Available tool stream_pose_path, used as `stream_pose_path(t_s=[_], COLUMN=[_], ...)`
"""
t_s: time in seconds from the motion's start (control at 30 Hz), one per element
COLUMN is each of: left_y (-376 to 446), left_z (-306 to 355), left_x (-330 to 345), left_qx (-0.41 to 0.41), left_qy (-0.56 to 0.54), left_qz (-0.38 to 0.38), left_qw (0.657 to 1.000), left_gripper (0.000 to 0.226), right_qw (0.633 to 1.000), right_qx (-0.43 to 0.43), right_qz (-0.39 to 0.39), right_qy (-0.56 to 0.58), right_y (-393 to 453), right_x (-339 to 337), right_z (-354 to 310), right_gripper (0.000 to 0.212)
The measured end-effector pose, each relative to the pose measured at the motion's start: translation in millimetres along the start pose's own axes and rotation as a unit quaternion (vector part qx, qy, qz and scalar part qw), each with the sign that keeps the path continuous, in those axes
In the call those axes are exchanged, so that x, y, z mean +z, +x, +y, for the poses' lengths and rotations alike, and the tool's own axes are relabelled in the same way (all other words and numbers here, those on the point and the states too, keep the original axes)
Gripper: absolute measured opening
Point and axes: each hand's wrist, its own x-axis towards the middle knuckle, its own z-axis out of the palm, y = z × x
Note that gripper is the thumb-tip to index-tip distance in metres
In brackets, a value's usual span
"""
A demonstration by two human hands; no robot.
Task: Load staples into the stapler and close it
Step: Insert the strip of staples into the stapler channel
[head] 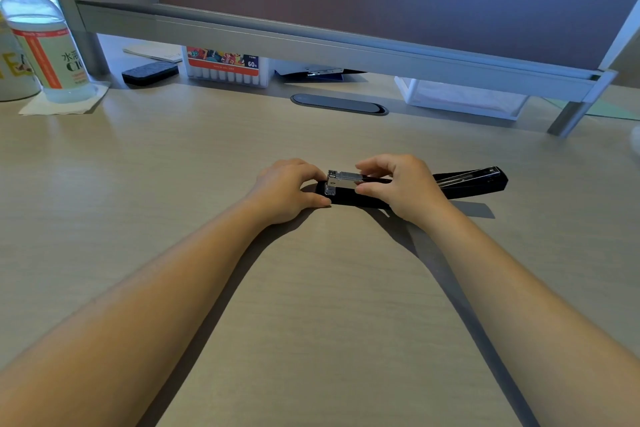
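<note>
At the middle of the worktop (311,288) lies the opened stapler (346,196), its black base partly hidden under both hands and its flipped-back top arm (474,178) pointing right; whether staples sit in the metal magazine (341,180) is too small to tell. Bare wood lies open all around it, with a bottle (45,45) and marker box (227,66) well apart at the far edge. The left hand (287,189) pinches the base's front end, while the right hand (403,185) closes thumb and fingers on the magazine.
</note>
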Motion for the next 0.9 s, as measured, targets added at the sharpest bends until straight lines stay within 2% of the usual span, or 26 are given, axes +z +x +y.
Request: stream_pose_path(t_s=[0.17,0.37,0.53,0.73,0.9], left_y=[0,0,0,-2,-4], left_z=[0,0,0,2,6], left_x=[0,1,1,-1,-2], left_qx=[0.001,0.001,0.008,-0.001,-0.014], left_qy=[-0.002,0.002,-0.007,-0.008,-0.001], left_qz=[0.002,0.006,0.004,0.012,0.012], left_qw=[1.0,1.0,1.0,1.0,1.0], left_gripper=[0.039,0.039,0.038,0.036,0.037], right_qw=[0.998,0.998,0.998,0.96,0.938], right_qx=[-0.032,-0.042,-0.04,0.034,0.122], right_qz=[0.016,-0.018,0.015,0.07,0.114], right_qy=[-0.053,-0.05,-0.049,-0.268,-0.303], right_y=[-4,-1,-12,-30,-39], right_x=[-5,-1,-9,-42,-58], right_z=[3,-1,2,29,46], right_gripper=[0.016,0.022,0.037,0.049,0.054])
